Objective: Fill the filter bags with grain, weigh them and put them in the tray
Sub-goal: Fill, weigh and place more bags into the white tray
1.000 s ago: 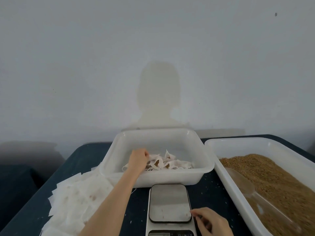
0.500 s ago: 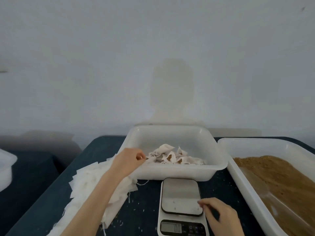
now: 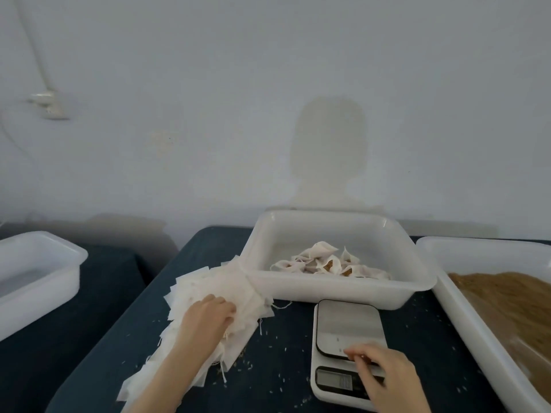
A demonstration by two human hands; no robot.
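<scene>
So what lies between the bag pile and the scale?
Head view: only dark tabletop with scattered grains between the bag pile and the scale.

You have one view, from a wide-angle camera worn on your head. It faces forward and slightly down across the dark tabletop toward a pale wall. The tabletop's near edge falls below frame, close beneath the camera.

Left hand palm down, forearm reaching forward from lower frame, fingers bent at the tips. Right hand low at right, palm down, fingers loosely curled, pointing left. Hands well apart.
</scene>
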